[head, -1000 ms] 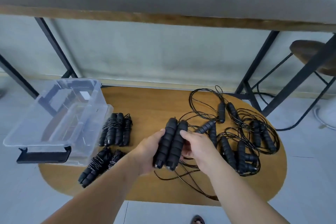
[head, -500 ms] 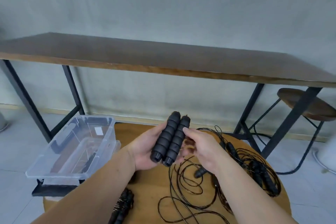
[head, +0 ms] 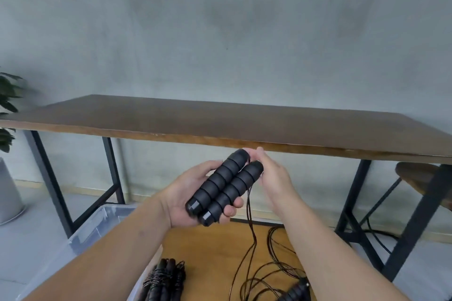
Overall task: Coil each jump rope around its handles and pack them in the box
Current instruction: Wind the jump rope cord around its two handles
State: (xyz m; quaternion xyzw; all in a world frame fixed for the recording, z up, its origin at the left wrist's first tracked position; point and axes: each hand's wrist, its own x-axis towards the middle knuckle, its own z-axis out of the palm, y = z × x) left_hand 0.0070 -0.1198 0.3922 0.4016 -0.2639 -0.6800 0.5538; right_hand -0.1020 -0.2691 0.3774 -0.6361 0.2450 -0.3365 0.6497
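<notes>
My left hand [head: 182, 199] grips two black ribbed jump rope handles [head: 223, 187] side by side, raised well above the small wooden table [head: 215, 249]. My right hand [head: 274, 178] pinches the thin black cord [head: 250, 225] at the handles' far ends; the cord hangs down to loose loops on the table. Coiled jump ropes [head: 163, 281] lie at the bottom, beside the clear plastic box [head: 95, 230], which my left forearm partly hides. One more loose handle [head: 294, 292] shows at the bottom edge.
A long dark wooden desk [head: 220, 124] on black metal legs stands just behind my hands against a grey wall. A round stool [head: 420, 176] is at the right, a potted plant [head: 7, 105] at the left edge.
Both hands have lifted the handles higher and the view has tilted up. The right hand has moved from the side of the handles to their far ends. The cord now hangs straighter.
</notes>
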